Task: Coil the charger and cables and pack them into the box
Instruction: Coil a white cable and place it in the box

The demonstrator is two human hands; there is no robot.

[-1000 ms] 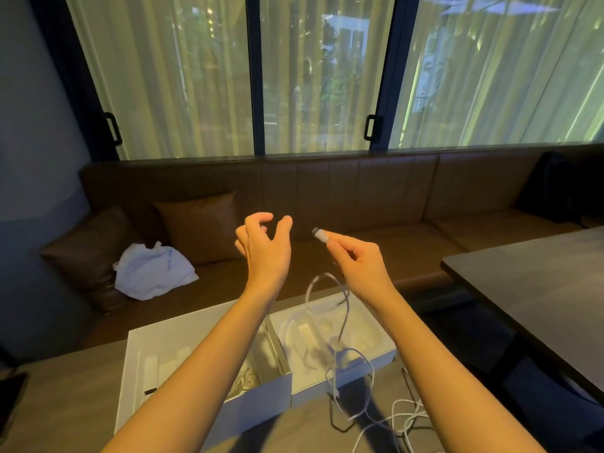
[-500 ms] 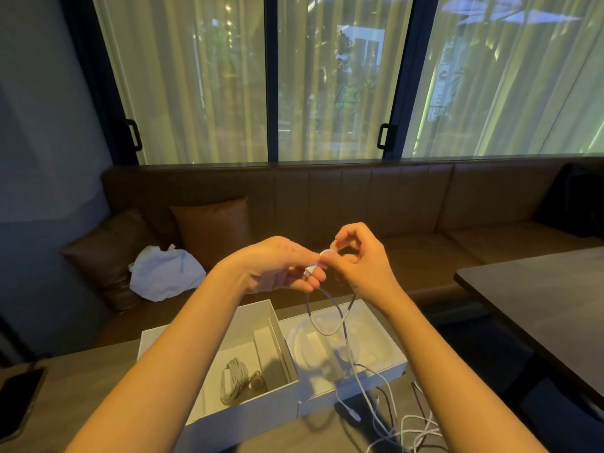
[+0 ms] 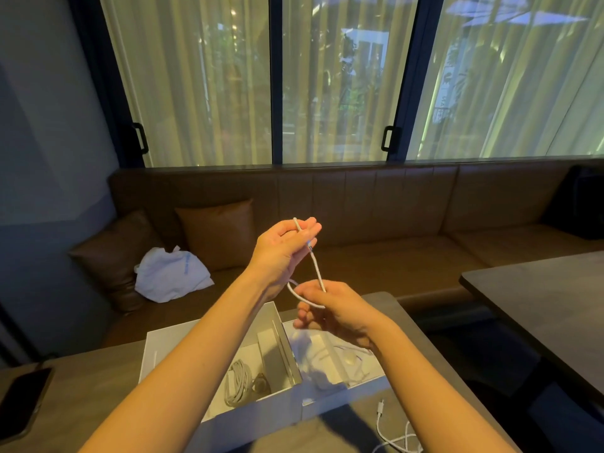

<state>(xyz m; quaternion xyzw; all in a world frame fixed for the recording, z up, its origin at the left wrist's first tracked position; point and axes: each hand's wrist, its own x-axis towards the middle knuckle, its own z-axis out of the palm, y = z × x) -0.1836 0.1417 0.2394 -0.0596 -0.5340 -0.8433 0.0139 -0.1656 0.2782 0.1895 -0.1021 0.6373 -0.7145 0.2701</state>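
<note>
Hands: left hand is raised and pinches the white cable near its end. Right hand, lower, curls its fingers round a first small loop.
Cable place: in the air between both hands, above the open box, which sits toward the far edge of the surface.
Handling: probably light, limp and slightly springy, so loops may spring open. Best held where the strands cross, not by the plug.
Look: thin, white, round cord.
Packed: a coiled cable lies in the box's left compartment.
Loose cord: at the near edge; I cannot tell if it is the same cable.
</note>
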